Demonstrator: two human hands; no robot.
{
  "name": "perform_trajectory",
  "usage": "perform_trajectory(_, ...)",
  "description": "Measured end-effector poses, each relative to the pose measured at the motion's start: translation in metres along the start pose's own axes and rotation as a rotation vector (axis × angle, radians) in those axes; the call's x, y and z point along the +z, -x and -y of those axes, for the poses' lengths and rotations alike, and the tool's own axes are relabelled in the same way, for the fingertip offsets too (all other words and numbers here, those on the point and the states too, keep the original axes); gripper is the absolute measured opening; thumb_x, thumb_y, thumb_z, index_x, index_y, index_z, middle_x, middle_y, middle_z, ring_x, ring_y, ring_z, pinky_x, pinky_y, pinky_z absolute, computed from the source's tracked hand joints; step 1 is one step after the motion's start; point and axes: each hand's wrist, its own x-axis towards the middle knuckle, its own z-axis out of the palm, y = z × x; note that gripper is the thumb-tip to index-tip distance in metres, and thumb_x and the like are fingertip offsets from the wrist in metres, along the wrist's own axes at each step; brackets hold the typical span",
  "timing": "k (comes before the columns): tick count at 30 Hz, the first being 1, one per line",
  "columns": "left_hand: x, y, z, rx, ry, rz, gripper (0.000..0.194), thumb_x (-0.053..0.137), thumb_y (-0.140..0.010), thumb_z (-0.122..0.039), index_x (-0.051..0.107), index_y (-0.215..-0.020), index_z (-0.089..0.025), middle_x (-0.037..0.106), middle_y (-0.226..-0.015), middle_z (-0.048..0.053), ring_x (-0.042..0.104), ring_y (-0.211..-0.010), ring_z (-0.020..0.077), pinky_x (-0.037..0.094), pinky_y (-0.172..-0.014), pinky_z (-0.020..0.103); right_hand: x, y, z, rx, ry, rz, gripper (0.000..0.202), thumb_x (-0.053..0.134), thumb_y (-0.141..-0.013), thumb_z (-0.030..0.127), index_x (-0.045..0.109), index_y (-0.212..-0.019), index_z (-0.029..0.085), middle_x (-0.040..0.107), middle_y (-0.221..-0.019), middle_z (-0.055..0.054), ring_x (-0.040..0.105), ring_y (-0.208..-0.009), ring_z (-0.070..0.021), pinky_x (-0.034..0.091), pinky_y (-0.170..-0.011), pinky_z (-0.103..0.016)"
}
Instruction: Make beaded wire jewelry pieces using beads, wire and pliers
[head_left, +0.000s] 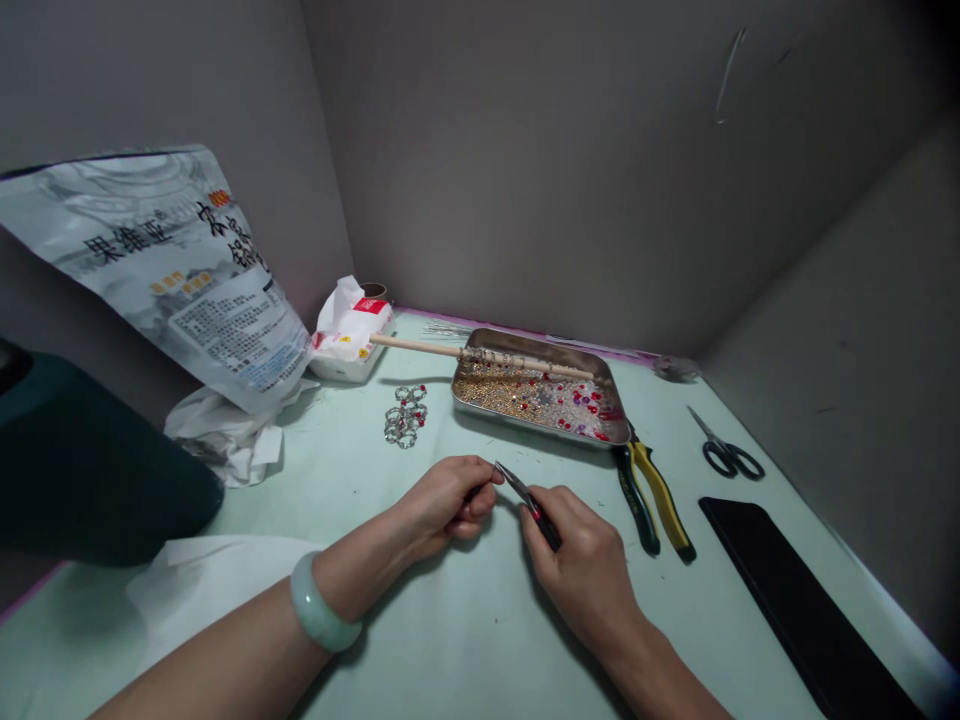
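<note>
My right hand is wrapped round small black-handled pliers, whose pointed metal jaws angle up and left. Their tip meets the thumb and forefinger of my left hand. Those left fingers are pinched together on something too small to make out, and the other fingers curl in. A green bangle circles my left wrist. Beyond my hands stands a metal tray of gold, clear and red beads. Left of the tray lies a cluster of small silver rings with red beads.
A wooden stick lies across the tray. To the right are yellow-and-green pliers, scissors and a black phone-like slab. On the left stand a tissue pack, a large printed bag and a dark green container.
</note>
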Motion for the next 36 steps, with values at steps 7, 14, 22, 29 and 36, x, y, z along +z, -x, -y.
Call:
perform_trajectory(7,0.000,0.000,0.000,0.004,-0.079,-0.010,0.009,0.049,-0.083,-0.026,0.049,-0.080,-0.018,0.037,-0.045,-0.007,0.019,-0.038,0.0040,0.007,-0.037,0.020,0.002,-0.001,-0.002,0.061,-0.087,0.021,0.017,0.048,-0.088,0.025,0.062,-0.093,0.018,0.060,-0.076,-0.003,0.056,-0.068,-0.0167,0.040,-0.063,-0.027)
perform_trajectory(14,0.002,0.001,0.000,0.034,-0.169,-0.044,0.010,0.047,-0.084,-0.027,0.048,-0.081,-0.018,0.037,-0.047,-0.007,0.021,-0.039,0.0037,0.009,-0.037,0.020,0.000,-0.004,-0.003,0.179,-0.287,0.093,0.020,0.049,-0.087,0.028,0.064,-0.093,0.017,0.063,-0.081,-0.004,0.059,-0.074,-0.0180,0.043,-0.068,-0.028)
perform_trajectory(22,0.000,0.002,-0.002,0.057,-0.175,-0.001,0.013,0.050,-0.083,-0.031,0.049,-0.080,-0.018,0.036,-0.046,-0.008,0.021,-0.039,0.0040,0.008,-0.038,0.021,-0.006,-0.006,0.001,0.233,-0.403,0.124,0.020,0.050,-0.087,0.030,0.065,-0.091,0.017,0.065,-0.083,-0.004,0.060,-0.077,-0.0179,0.044,-0.069,-0.027)
perform_trajectory(29,-0.005,0.001,-0.003,0.014,-0.176,0.040,0.012,0.051,-0.082,-0.029,0.051,-0.077,-0.018,0.035,-0.045,-0.008,0.019,-0.039,0.0041,0.007,-0.037,0.021,-0.002,-0.001,-0.003,0.068,-0.191,0.026,0.017,0.049,-0.088,0.026,0.063,-0.094,0.018,0.059,-0.075,-0.003,0.055,-0.067,-0.0164,0.041,-0.063,-0.027)
perform_trajectory(36,-0.008,0.001,-0.005,0.047,-0.228,0.077,0.014,0.052,-0.082,-0.031,0.052,-0.078,-0.018,0.034,-0.045,-0.008,0.018,-0.039,0.0046,0.009,-0.037,0.021,-0.009,-0.006,-0.002,0.099,-0.260,0.074,0.017,0.049,-0.087,0.025,0.064,-0.092,0.018,0.062,-0.078,-0.004,0.058,-0.070,-0.0170,0.043,-0.065,-0.027)
